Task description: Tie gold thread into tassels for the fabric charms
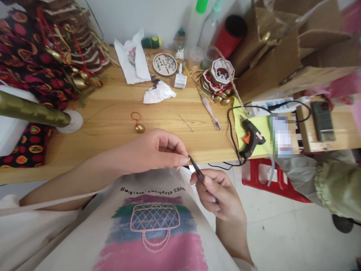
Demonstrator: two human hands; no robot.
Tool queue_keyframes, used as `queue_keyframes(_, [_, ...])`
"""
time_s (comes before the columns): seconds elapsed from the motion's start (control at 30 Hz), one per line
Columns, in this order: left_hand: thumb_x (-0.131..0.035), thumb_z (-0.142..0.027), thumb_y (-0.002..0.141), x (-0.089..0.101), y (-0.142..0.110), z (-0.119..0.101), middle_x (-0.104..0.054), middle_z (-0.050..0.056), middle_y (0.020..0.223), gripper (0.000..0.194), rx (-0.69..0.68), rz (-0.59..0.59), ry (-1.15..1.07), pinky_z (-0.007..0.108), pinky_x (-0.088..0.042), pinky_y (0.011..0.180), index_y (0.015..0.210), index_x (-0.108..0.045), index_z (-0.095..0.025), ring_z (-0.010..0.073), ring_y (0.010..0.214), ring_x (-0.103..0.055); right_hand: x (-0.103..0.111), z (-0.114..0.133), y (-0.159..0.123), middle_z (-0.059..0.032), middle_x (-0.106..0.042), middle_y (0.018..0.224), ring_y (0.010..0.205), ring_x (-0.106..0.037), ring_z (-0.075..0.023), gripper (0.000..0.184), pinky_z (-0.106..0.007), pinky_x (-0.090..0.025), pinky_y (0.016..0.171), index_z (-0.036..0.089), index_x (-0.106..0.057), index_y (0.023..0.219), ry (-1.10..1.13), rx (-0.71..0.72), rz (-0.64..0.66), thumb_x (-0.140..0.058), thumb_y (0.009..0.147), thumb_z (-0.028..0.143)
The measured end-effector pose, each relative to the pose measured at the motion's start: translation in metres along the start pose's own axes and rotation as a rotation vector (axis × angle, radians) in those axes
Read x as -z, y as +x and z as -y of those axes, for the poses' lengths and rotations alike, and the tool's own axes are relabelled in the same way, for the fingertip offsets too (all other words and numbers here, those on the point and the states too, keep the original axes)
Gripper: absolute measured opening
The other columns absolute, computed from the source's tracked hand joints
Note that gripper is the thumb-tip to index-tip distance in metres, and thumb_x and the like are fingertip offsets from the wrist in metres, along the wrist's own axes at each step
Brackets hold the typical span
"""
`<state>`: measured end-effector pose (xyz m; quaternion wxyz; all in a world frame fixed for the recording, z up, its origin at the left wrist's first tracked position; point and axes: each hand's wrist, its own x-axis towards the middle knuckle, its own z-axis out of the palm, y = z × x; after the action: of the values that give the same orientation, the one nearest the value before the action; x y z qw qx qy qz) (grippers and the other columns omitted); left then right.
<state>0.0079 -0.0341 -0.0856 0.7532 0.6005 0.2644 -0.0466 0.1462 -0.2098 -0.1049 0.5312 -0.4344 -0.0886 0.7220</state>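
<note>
My right hand (218, 194) grips dark tweezers (197, 171), their tip pointing up and left toward my other hand. My left hand (160, 150) is pinched shut at the tweezers' tip, thumb and forefinger pressed together on something too small to make out. Both hands hover over my lap, just in front of the wooden table's front edge (113, 150). A small gold bell on a red loop (138, 126) lies on the table just beyond my left hand.
A black glue gun (251, 139) with its cord lies on a yellow-green mat at the right. A crumpled tissue (158, 92), a round embroidered disc (165, 64), bottles, a stack of hexagonal ornaments (221, 77) and cardboard boxes (282, 49) crowd the back. Another person's sleeve (324, 184) is at right.
</note>
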Motion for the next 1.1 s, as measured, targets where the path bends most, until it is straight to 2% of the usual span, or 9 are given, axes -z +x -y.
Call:
queue_keyframes(0.43, [-0.068,-0.026,0.076,-0.001,0.0,0.001,-0.062,-0.004,0.064,0.011,-0.067,-0.03,-0.02,0.016,-0.039,0.051,0.071,-0.064,-0.016,0.0064,0.056,-0.051,-0.001,0.001,0.002,0.0112,-0.028,0.048,0.037,-0.014,-0.0003,0.029,-0.013,-0.01,0.03,0.015,-0.07,0.083,0.009,0.004,0.022,-0.073,0.083,0.044])
queue_keyframes(0.6, [-0.067,-0.024,0.076,-0.001,-0.001,0.0,-0.062,-0.004,0.064,0.011,-0.064,-0.032,-0.042,0.016,-0.039,0.052,0.07,-0.064,-0.016,0.0064,0.057,-0.051,0.0,0.002,0.002,0.0115,-0.029,0.047,0.035,-0.013,-0.0001,0.032,-0.014,-0.01,0.03,0.016,-0.068,0.079,-0.041,-0.008,-0.027,-0.072,0.082,0.047])
queue_keyframes(0.67, [-0.068,-0.024,0.077,-0.001,-0.002,-0.001,-0.061,-0.005,0.063,0.012,-0.062,-0.022,-0.046,0.016,-0.038,0.052,0.07,-0.064,-0.016,0.0061,0.056,-0.05,0.002,0.001,0.004,0.0116,-0.028,0.046,0.034,-0.012,-0.0008,0.042,-0.016,-0.01,0.029,0.015,-0.067,0.078,-0.175,0.029,-0.127,-0.071,0.078,0.057])
queue_keyframes(0.77, [-0.066,-0.024,0.08,0.001,-0.003,0.001,-0.062,-0.005,0.065,0.013,-0.033,-0.044,-0.03,0.015,-0.039,0.055,0.071,-0.066,-0.016,0.0059,0.06,-0.051,0.009,-0.004,0.011,0.011,-0.028,0.047,0.036,-0.015,-0.0034,0.057,-0.019,-0.015,0.031,0.015,-0.066,0.081,-0.477,0.157,-0.399,-0.064,0.074,0.071])
queue_keyframes(0.83, [-0.065,-0.025,0.082,0.005,-0.003,0.004,-0.065,-0.004,0.069,0.013,0.011,-0.069,-0.007,0.016,-0.041,0.06,0.074,-0.068,-0.016,0.0067,0.064,-0.054,0.017,-0.008,0.02,0.0092,-0.033,0.052,0.04,-0.023,-0.0059,0.055,-0.021,-0.023,0.038,0.016,-0.065,0.088,-0.617,0.253,-0.573,-0.058,0.079,0.07])
queue_keyframes(0.93, [-0.076,-0.027,0.07,0.016,-0.001,0.011,-0.066,-0.002,0.063,0.015,0.042,-0.131,-0.013,0.019,-0.042,0.059,0.064,-0.068,-0.016,0.0095,0.062,-0.055,0.03,-0.012,0.036,0.0016,-0.049,0.063,0.056,-0.042,-0.0129,0.05,-0.027,-0.036,0.055,0.015,-0.065,0.097,-0.856,0.391,-0.81,-0.06,0.082,0.062])
queue_keyframes(1.0, [-0.078,-0.029,0.067,0.024,0.0,0.015,-0.067,-0.001,0.062,0.017,0.022,-0.195,-0.007,0.019,-0.043,0.059,0.064,-0.068,-0.016,0.0102,0.061,-0.056,0.039,-0.013,0.048,-0.0055,-0.057,0.073,0.069,-0.05,-0.0203,0.054,-0.033,-0.041,0.066,0.014,-0.069,0.098,-1.002,0.469,-0.913,-0.058,0.081,0.064])
queue_keyframes(1.1, [-0.081,-0.032,0.066,0.036,-0.002,0.022,-0.065,-0.001,0.059,0.021,-0.008,-0.278,-0.01,0.019,-0.039,0.051,0.069,-0.068,-0.016,0.0092,0.054,-0.05,0.049,-0.016,0.066,-0.0131,-0.06,0.083,0.083,-0.054,-0.029,0.063,-0.044,-0.042,0.079,0.012,-0.073,0.096,-1.175,0.562,-0.982,-0.051,0.081,0.069])
